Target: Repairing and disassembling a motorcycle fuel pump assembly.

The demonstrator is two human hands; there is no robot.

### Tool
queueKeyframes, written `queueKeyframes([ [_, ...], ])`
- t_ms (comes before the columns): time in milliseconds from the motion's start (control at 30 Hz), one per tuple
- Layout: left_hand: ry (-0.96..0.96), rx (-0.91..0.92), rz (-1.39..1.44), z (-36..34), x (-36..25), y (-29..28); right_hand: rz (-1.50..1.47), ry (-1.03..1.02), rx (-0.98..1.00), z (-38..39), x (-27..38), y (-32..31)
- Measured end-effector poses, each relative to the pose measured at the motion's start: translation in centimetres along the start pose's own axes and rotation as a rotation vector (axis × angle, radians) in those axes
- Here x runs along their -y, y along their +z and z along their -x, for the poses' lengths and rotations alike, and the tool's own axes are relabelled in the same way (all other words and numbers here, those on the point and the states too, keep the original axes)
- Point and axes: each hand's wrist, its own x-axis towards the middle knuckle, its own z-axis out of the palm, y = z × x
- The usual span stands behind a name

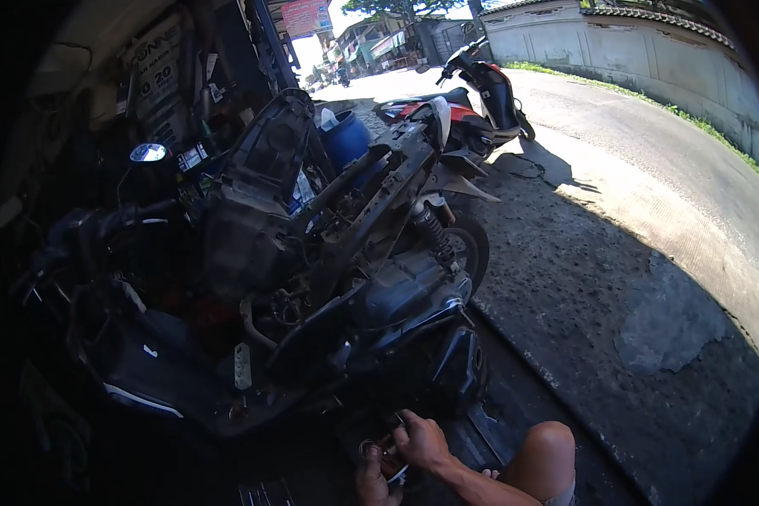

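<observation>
Low in the middle of the view, my left hand (371,482) is closed around the side of a small round part (390,463) with a reddish-brown inside and a pale rim. Its exact kind is too dark to tell. My right hand (423,443) is closed just above and to the right, its fingers curled at the part's upper edge; whatever they grip is hidden. Just beyond both hands lies the partly stripped scooter (401,291), with its bare frame, engine casing and rear shock absorber (433,232) showing.
My bent knee (551,447) is right of my hands. Several thin metal tools (266,492) lie at the lower left. A blue drum (346,139) and a red-and-black scooter (489,105) stand farther back. Rough ground (557,278) runs along the right towards a sunlit road.
</observation>
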Motion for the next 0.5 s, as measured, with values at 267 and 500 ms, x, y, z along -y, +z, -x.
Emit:
queueKeyframes([
  [267,-0.077,-0.121,0.179,1.5,-3.1,1.0,-0.072,-0.014,-0.158,-0.9,-1.0,-2.7],
  [500,0.108,0.25,0.181,-0.1,-2.4,-0.5,-0.217,-0.048,-0.146,-1.4,0.9,-4.1],
])
